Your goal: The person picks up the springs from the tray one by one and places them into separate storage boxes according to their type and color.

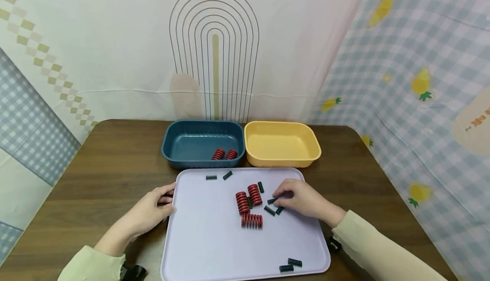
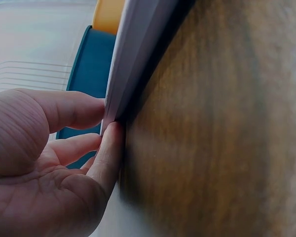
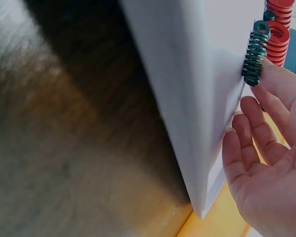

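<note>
My left hand (image 1: 151, 208) holds the left rim of a pale lilac tray (image 1: 199, 238); in the left wrist view its thumb and fingers meet at the tray's edge. Over the tray's right side, my right hand (image 1: 302, 198) pinches a small dark green spring (image 1: 271, 201) between thumb and forefinger. Two more green springs, one (image 1: 269, 211) left of the other (image 1: 280, 210), lie close by the fingertips. In the right wrist view a green spring (image 3: 255, 54) stands out beside the thumb. Three larger red springs (image 1: 252, 221) lie in mid-tray, with a green spring (image 1: 250, 202) among them.
Behind the tray a teal bin (image 1: 187, 147) holds two red springs (image 1: 218, 154). Against its right side stands a yellow bin (image 1: 283, 145). Other green springs lie near the tray's back edge (image 1: 211, 177) and front right corner (image 1: 294, 262). Patterned cloth (image 1: 291, 38) hangs behind the wooden table (image 1: 122, 153).
</note>
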`<state>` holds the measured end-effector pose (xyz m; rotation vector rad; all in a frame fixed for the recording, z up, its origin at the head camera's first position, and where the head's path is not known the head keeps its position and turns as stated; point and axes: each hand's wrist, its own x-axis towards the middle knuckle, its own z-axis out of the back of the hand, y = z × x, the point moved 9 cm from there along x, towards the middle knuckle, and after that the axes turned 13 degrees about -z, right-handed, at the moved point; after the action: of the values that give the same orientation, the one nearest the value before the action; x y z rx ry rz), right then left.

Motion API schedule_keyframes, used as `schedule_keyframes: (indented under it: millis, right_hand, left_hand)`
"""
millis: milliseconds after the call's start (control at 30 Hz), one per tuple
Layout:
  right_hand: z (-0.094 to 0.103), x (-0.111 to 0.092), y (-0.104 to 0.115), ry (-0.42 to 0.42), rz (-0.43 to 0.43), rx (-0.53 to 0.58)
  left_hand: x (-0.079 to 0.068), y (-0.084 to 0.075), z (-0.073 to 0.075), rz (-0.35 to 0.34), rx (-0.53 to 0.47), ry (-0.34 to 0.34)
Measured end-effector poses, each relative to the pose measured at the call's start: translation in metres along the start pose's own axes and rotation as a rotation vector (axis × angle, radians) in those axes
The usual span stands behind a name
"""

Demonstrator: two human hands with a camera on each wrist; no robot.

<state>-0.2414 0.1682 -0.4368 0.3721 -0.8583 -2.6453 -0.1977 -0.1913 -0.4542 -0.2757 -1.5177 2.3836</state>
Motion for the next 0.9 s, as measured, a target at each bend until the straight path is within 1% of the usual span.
schedule_keyframes:
  millis: [233,700,800,900]
  right_hand:
    - [-0.0012,0.0019,0.0016,-0.018,0.012,-0.008]
    - [-0.0020,0.0040,0.0003,-0.042,-0.035,-0.083]
    - [-0.0008,0.0042,-0.0017,-0.040,-0.064,-0.076]
    - [0.0047,0.0048,-0.0024,-0.048,-0.079,-0.052]
  left_hand:
    - [0.0003,0.0016,0.0012,0.009,-0.004,-0.003]
    - [0.0009,0.0035,0.0016,0.013,-0.006,0.003]
    - [0.0007,0.0030,0.0012,0.014,-0.005,0.002]
    - [0.0007,0.0022,0.0009,0.016,-0.002,0.000]
